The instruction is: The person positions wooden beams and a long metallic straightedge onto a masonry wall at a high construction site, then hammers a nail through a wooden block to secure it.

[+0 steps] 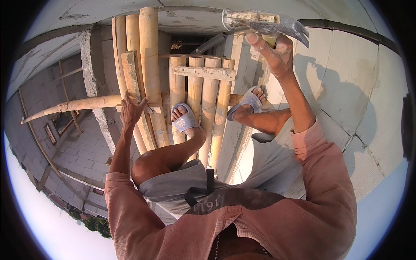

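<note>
Firmly, the right hand point(277, 55) was closed around the hammer point(279, 28), held raised at the upper right of the frame. The left hand point(131, 112), thumb parted from the fingers, lay left of centre on the wooden strip point(129, 69), beside the upright bamboo poles point(149, 52); whether it pinched anything small could not be determined. The step in hand appeared to be fastening the crosspiece point(155, 109) near that hand. The next move probably called for a controlled strike, fingers kept clear.
</note>
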`<control>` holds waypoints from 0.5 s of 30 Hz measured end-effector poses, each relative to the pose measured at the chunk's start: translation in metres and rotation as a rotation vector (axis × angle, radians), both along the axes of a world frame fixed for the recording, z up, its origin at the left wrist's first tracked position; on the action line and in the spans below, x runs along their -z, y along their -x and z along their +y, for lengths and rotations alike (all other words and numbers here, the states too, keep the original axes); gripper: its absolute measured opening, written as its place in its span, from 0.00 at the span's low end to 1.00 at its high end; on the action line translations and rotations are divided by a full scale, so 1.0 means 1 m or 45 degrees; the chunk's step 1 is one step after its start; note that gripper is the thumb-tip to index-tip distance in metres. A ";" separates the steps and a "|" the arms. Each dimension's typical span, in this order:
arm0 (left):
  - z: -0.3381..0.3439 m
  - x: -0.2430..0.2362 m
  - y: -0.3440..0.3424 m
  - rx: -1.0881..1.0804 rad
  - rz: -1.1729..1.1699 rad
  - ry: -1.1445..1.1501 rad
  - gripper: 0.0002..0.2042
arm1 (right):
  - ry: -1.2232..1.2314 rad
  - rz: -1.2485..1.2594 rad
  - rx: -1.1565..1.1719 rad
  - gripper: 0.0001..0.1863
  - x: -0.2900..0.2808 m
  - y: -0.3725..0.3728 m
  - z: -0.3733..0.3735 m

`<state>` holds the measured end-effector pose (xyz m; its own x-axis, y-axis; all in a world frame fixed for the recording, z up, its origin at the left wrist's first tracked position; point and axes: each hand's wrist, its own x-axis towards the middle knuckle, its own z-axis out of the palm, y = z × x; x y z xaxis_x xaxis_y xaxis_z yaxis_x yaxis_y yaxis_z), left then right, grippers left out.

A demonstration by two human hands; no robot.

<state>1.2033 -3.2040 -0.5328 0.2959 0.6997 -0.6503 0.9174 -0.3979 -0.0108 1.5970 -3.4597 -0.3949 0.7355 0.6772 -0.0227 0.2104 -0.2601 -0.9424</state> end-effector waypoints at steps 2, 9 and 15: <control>-0.005 0.022 0.023 0.069 -0.053 -0.062 0.55 | -0.198 0.108 0.015 0.13 0.003 -0.016 -0.002; -0.015 0.066 0.067 0.049 -0.234 -0.269 0.48 | -0.673 0.272 0.313 0.15 0.023 -0.075 -0.025; -0.009 0.072 0.058 -0.087 -0.431 -0.214 0.51 | -0.844 0.190 0.198 0.24 0.007 -0.072 -0.024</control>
